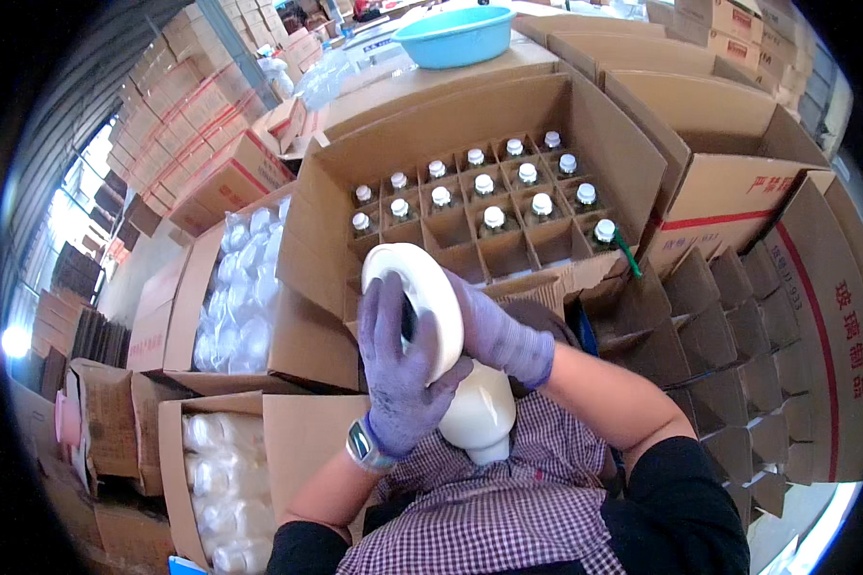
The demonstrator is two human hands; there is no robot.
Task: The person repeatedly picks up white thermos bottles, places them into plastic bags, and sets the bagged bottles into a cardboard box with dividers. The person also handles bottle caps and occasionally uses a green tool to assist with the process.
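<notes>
My left hand [396,369], in a purple glove, wraps the front of a white roll [422,292] shaped like a wide ring, held on edge. My right hand [501,335], also gloved, presses on the roll's far side. Beneath the roll sits a white bottle [479,414] against my checked apron, its neck pointing down toward me. Just beyond my hands stands an open cardboard box [604,125] with dividers, holding several white-capped bottles [494,218]; some front cells hold none.
A box of empty dividers [729,345] stands at my right. Cartons of clear plastic-wrapped bottles [240,297] lie at my left and lower left [221,479]. A blue basin [454,35] rests on cartons at the back. Stacked cartons [192,105] fill the far left.
</notes>
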